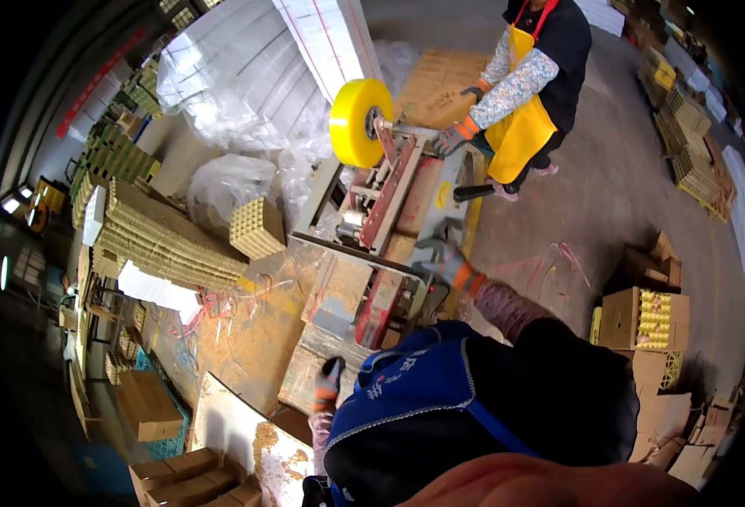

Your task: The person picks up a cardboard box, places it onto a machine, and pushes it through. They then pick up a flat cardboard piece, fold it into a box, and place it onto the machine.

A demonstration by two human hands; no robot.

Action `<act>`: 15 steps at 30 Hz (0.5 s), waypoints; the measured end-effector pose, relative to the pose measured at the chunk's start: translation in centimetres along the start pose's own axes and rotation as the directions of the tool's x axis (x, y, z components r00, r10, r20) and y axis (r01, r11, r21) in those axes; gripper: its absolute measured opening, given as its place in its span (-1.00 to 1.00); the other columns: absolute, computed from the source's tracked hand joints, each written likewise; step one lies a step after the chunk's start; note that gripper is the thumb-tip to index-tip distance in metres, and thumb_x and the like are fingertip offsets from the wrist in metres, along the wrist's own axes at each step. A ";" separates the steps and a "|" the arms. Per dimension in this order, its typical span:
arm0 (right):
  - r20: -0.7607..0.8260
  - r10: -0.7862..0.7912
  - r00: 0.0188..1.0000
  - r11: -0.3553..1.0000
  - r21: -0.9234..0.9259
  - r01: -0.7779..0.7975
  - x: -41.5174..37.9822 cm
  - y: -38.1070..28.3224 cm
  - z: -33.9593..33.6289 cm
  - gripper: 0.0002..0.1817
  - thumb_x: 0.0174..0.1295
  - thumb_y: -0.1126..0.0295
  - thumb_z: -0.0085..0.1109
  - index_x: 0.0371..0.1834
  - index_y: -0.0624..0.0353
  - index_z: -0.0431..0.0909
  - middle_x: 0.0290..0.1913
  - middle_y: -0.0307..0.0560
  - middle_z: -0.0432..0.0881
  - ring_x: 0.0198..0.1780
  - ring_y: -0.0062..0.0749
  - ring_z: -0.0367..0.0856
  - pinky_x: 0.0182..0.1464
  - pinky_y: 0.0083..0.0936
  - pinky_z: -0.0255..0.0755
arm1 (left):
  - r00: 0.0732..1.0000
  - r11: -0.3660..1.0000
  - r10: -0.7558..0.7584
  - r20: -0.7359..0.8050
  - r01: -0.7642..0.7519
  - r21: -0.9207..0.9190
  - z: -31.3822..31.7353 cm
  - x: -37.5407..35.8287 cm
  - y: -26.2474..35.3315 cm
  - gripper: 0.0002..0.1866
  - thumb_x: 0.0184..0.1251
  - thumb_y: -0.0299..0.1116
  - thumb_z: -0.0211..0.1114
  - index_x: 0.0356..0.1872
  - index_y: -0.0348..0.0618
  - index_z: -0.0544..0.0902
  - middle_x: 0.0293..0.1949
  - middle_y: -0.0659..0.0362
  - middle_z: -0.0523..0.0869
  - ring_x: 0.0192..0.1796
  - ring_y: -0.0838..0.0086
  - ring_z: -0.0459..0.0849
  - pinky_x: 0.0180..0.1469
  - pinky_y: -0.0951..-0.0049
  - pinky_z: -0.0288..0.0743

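Note:
In the head view, a carton sealing machine (378, 198) with a large roll of yellow tape (357, 124) on top stands in front of me. My right hand (447, 260), in a grey glove with an orange cuff, reaches to the machine's near side frame. Its fingers are apart and slightly curved, with nothing between them. Lower down, my left hand (327, 385), gloved alike, is stretched out at the worn end (303, 372) of the machine's bed. No object shows in it. A blue apron (414, 380) covers my front.
A co-worker in a yellow apron (520, 139) has gloved hands at the machine's far end, by a cardboard carton (440, 84). Stacked egg trays (161, 228) and plastic wrap (233, 186) lie left. Cartons (622, 317) stand right. Red strapping scraps (568, 262) litter the floor.

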State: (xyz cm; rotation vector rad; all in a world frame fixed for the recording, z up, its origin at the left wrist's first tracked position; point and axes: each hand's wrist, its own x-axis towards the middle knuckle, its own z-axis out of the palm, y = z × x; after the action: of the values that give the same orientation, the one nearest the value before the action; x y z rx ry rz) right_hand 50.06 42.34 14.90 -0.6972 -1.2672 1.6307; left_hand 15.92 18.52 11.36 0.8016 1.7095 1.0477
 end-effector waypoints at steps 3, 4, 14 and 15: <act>0.212 0.107 0.971 0.925 0.336 -0.175 1.9 -5.1 0.7 -0.55 0.06 0.60 0.16 0.07 0.23 0.37 0.05 -0.10 0.44 0.01 -0.40 0.49 0.14 -0.36 0.40 | 0.898 0.920 0.390 0.204 -0.371 -0.128 3.8 2.0 9.7 -0.42 0.10 -0.47 0.33 0.17 -0.35 0.33 0.01 0.11 0.51 0.02 0.44 0.51 0.02 0.48 0.45; 0.254 0.132 0.958 0.879 0.416 -0.231 3.0 -6.6 2.1 -0.62 0.08 0.58 0.15 0.02 0.24 0.43 0.00 -0.10 0.49 -0.04 -0.42 0.52 0.12 -0.40 0.42 | 0.877 0.925 0.372 0.304 -0.376 -0.050 4.8 3.9 11.9 -0.29 0.06 -0.38 0.37 0.22 -0.34 0.24 0.04 0.06 0.48 0.04 0.38 0.49 0.05 0.43 0.43; 0.046 -0.213 0.976 0.682 -0.709 0.182 11.4 -14.0 -12.3 -0.67 0.20 0.40 -0.14 -0.04 0.22 0.54 0.04 -0.13 0.55 0.05 -0.41 0.49 0.09 -0.46 0.35 | 0.920 0.919 0.389 -0.052 -0.391 -0.036 -0.9 11.3 20.3 -0.72 0.31 -0.24 0.08 -0.12 -0.22 0.55 -0.41 0.26 0.56 -0.40 0.56 0.49 -0.41 0.55 0.41; -0.101 -0.290 0.952 0.718 -0.681 0.147 8.9 -15.8 -17.7 -0.66 0.21 0.47 -0.12 0.04 0.27 0.46 0.06 -0.08 0.52 0.10 -0.41 0.46 0.13 -0.47 0.33 | 0.926 0.917 0.336 -0.171 -0.363 -0.165 -7.0 11.3 17.0 -0.69 0.31 -0.28 0.07 -0.03 -0.25 0.51 -0.33 0.21 0.55 -0.34 0.53 0.50 -0.34 0.53 0.45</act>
State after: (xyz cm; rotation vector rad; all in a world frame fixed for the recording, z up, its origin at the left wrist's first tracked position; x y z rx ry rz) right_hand 66.59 58.54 25.27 -1.0649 -1.7223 0.8487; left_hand 6.42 33.31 23.80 0.9475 1.5791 1.5234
